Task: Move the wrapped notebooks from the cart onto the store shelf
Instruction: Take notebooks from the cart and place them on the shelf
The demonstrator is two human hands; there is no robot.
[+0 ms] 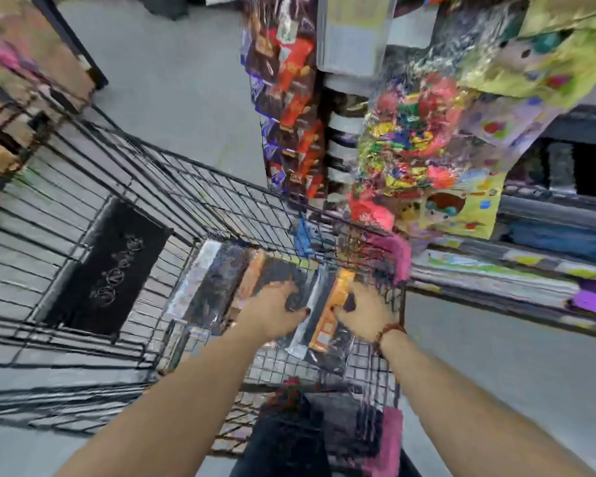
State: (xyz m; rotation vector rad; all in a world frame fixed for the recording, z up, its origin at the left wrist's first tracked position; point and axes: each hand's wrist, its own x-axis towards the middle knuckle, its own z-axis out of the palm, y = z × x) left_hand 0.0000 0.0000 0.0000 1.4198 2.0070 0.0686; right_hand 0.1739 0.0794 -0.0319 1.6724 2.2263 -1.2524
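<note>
A black wire cart [200,187] holds a row of plastic-wrapped notebooks [214,287] standing on edge along its near right side. Both my arms reach down into it. My left hand [276,308] rests on a dark wrapped notebook in the row, fingers curled over its top. My right hand [365,311] grips an orange-and-black wrapped notebook [327,325] close to the cart's right wall. The store shelf [496,273] lies to the right, stacked with flat colourful paper goods. The picture is blurred, so the exact grip is hard to make out.
A black mat with pale lettering [107,270] lies in the cart's left part. Hanging snack packets [289,98] and bright gift wrap [424,142] crowd the rack above the shelf. Grey floor [172,74] stretches beyond the cart. Pink fluffy items [398,256] hang at the cart's right edge.
</note>
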